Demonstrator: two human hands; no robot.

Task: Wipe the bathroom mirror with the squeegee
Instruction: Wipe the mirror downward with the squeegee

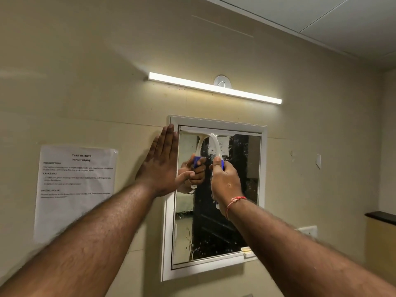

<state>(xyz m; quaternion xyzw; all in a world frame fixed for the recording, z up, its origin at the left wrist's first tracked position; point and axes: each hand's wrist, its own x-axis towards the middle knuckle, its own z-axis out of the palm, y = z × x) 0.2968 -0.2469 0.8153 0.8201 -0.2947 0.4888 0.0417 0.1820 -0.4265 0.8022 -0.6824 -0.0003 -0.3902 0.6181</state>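
Note:
A white-framed mirror (214, 232) hangs on the beige wall, its glass spotted with water marks. The squeegee (216, 146) has a translucent white neck and a blue grip, and its blade lies against the glass along the mirror's top edge. My right hand (225, 181) grips the handle just below the blade. My left hand (162, 163) lies flat with straight fingers against the mirror's left frame and the wall beside it, thumb reaching onto the glass. Both the hand and the tool are reflected in the mirror.
A lit tube light (214, 87) runs above the mirror. A printed task sheet (75, 189) is taped to the wall on the left. A white switch plate (308, 231) and a dark ledge (381, 217) sit to the right.

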